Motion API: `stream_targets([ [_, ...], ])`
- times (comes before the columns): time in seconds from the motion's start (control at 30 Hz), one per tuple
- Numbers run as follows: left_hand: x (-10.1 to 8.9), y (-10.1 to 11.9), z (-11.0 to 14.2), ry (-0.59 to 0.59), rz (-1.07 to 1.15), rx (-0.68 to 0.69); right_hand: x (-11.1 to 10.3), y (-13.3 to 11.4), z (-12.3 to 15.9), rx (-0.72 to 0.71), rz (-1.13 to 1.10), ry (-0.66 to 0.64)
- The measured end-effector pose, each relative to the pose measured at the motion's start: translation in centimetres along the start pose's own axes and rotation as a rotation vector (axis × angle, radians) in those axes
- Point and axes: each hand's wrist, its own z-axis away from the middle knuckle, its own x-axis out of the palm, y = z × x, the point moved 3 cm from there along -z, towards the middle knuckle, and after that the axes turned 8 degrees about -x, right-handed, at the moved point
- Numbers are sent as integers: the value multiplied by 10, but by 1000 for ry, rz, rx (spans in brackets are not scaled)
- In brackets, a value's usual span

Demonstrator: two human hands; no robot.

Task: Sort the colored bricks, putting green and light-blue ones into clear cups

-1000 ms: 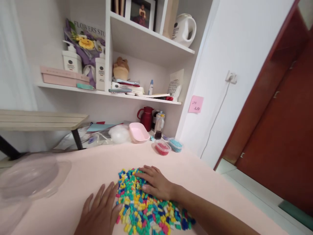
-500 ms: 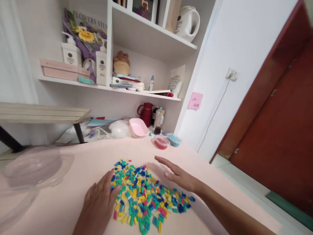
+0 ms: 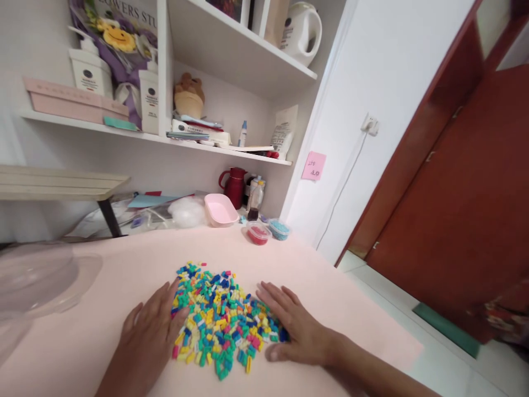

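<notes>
A loose, flat heap of small multicoloured plastic pieces [image 3: 223,314], mostly green, yellow and blue with some pink and white, lies on the pale pink surface [image 3: 363,331] between the person's hands. A few pieces trail off at its eleven o'clock edge, and a yellow one lies at its five o'clock edge.

At nine o'clock of the heap is the left hand [image 3: 151,325], spread flat with fingers extended close together and the thumb reaching to the border of the pieces; it grips nothing visible. At three o'clock the right hand [image 3: 297,328] is likewise outstretched, fingers long and thumb well apart, with dark blue pieces beside its palm; it has no visible hold on anything, and whether the fingertips press on the heap cannot be told.

Farther out at twelve o'clock stands a pink rectangular plastic tray [image 3: 222,209], with a dark red handled jug [image 3: 235,190] behind it. At one o'clock sit a clear tub of red contents [image 3: 258,235] and, just beside it on its three o'clock side, a clear tub of blue contents [image 3: 280,228]. Blurred transparent plastic containers [image 3: 37,281] rest toward nine to ten o'clock. A pale slatted wooden stand [image 3: 61,183] is at ten o'clock.
</notes>
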Motion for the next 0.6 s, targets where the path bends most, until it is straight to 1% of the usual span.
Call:
stream_targets([
  [0.1,3,2,2,2,-40,28,9,-9,-34,-63,31,2],
  [0.17,2,4,3,13,-44,23,14,-13,-54,-106,53,5],
  [0.23,-1,6,3,-5,-31,1,19,-19,-72,-155,68,8],
  [0.33,-8,8,2,-63,32,-29,25,-32,-100,-201,75,15],
  [0.43,-14,6,0,-46,151,-80,26,-49,-124,-253,31,76],
  [0.53,-16,0,-4,41,313,-114,17,-62,-131,-322,-101,157],
  [0.6,-16,-3,-6,96,412,-129,8,-64,-121,-342,-155,178],
])
